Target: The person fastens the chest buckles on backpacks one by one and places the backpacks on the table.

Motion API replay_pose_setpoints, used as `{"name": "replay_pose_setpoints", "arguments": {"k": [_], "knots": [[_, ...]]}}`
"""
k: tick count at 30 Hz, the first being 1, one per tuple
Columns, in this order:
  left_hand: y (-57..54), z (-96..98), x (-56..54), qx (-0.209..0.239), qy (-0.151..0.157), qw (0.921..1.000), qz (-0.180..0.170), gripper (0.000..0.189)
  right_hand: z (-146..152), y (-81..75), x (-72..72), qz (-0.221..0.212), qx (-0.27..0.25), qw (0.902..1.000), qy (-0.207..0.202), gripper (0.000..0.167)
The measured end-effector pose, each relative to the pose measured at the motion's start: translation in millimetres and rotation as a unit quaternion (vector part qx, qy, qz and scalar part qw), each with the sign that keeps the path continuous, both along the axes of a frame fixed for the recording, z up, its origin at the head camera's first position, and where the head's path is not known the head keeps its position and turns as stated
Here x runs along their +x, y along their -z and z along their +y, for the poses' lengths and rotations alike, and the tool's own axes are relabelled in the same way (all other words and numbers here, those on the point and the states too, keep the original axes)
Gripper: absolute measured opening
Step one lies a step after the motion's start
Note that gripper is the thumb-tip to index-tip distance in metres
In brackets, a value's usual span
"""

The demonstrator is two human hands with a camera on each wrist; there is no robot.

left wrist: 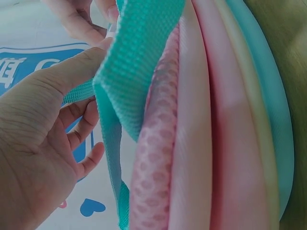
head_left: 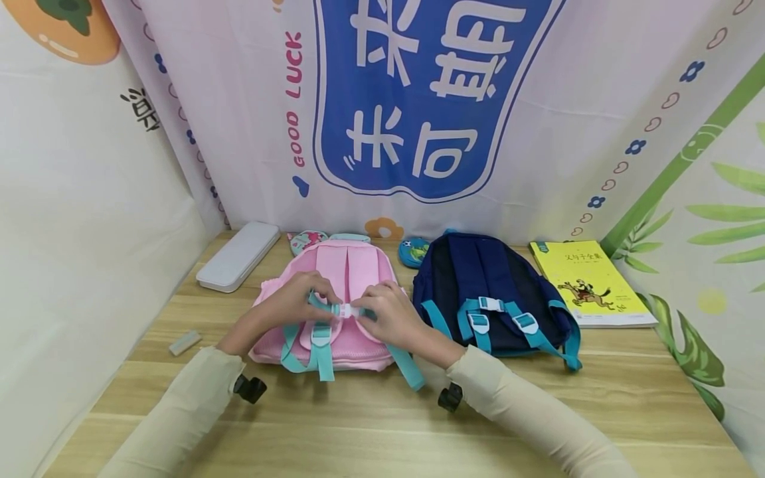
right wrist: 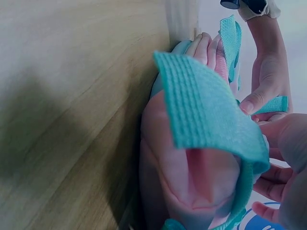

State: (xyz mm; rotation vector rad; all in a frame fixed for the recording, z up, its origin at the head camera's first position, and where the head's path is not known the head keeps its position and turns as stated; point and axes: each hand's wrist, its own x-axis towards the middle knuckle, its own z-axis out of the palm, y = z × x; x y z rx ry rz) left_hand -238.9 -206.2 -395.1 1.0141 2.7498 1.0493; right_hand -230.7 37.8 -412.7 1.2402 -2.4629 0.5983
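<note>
A pink backpack [head_left: 352, 345] lies on the table with its shoulder straps facing up. Over its middle, a white chest-strap buckle [head_left: 346, 310] on teal webbing sits between both hands. My left hand [head_left: 297, 300] pinches the buckle's left end by the webbing, thumb and fingertips together. From the other side my right hand [head_left: 391, 312] grips the right end of the buckle. In the left wrist view a teal strap [left wrist: 139, 62] hangs in front of the left fingertips and partly hides them. A loose teal strap end [right wrist: 201, 105] arches beside the right hand in the right wrist view.
To the right lies a navy backpack [head_left: 439, 285] with teal straps and a fastened white buckle [head_left: 491, 304]. A yellow book [head_left: 588, 279] is at the far right. A white case [head_left: 239, 255] stands back left, and a small grey eraser-like block [head_left: 185, 342] lies nearer.
</note>
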Motion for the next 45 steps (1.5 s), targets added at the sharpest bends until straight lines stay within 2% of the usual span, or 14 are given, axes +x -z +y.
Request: {"name": "replay_pose_setpoints", "arguments": {"k": [23,27,38,45], "knots": [[1.7,3.6,-0.8,0.023,0.012,0.9994,0.022,0.016,0.1,1.6,0.1,-0.001,-0.032,0.9994,-0.009,0.018],[3.1,5.0,-1.3,0.017,0.014,0.9991,0.035,0.015,-0.5,2.8,-0.1,-0.001,-0.037,0.9993,-0.011,0.018],[3.5,7.1,-1.8,0.012,0.015,0.9988,0.044,0.015,0.6,3.0,-0.4,-0.011,-0.038,0.9992,-0.009,0.018],[0.4,7.0,-0.4,-0.008,0.004,0.9994,0.034,0.015,1.0,2.0,-1.9,-0.023,-0.031,0.9992,-0.008,0.019]]}}
